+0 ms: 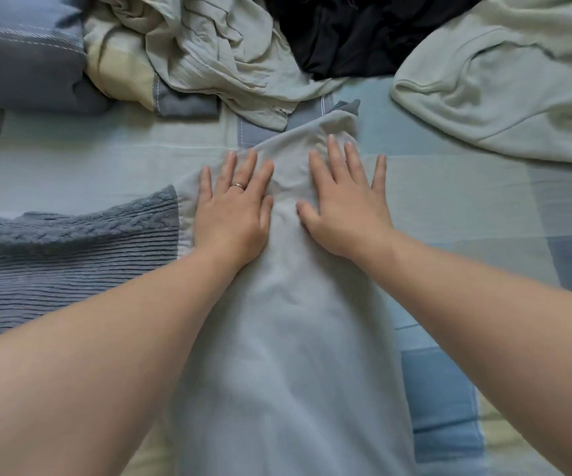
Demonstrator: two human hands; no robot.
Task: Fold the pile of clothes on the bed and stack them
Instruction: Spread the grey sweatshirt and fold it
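A pale grey-green garment [288,338] lies lengthwise on the bed in front of me, narrowing toward its far end. My left hand [233,211] lies flat on its upper left part, fingers straight and spread, a ring on one finger. My right hand [343,204] presses flat on its upper right part, fingers spread. A folded blue-grey knit sweater [71,255] lies to the left, touching the garment's edge. At the back lie a crumpled pale green garment [215,53], a black garment [353,32] and another pale green garment [504,84] at right.
The bed is covered with a patchwork sheet [466,207] in light blue, grey and green. A bunched blue-grey and cream quilt [37,56] sits at the back left.
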